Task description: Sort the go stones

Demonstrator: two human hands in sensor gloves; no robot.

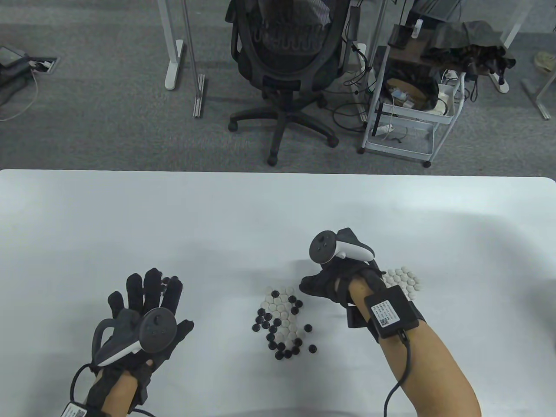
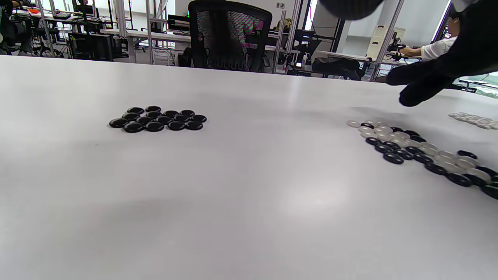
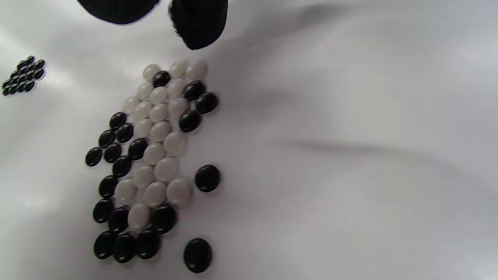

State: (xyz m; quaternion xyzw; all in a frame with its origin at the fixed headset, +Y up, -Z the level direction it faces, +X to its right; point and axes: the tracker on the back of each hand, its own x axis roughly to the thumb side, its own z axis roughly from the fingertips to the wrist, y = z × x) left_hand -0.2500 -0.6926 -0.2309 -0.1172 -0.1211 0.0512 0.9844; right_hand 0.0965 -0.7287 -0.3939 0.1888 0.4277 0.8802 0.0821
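Observation:
A mixed pile of black and white Go stones [image 1: 282,323] lies at the table's front middle; it also shows in the right wrist view [image 3: 155,155] and the left wrist view [image 2: 420,151]. A sorted group of black stones [image 2: 157,118] lies on the left, partly under my left hand's fingers [image 1: 152,282]. A sorted group of white stones [image 1: 404,280] lies on the right. My left hand [image 1: 147,299] is spread, holding nothing. My right hand [image 1: 310,286] hovers at the pile's far right end, its fingertips [image 3: 198,23] apart with no stone between them.
The white table [image 1: 217,217] stretches bare behind the stones. An office chair [image 1: 286,65] and a white cart [image 1: 408,108] stand on the floor beyond the far edge. The right forearm carries a black box with a cable [image 1: 391,312].

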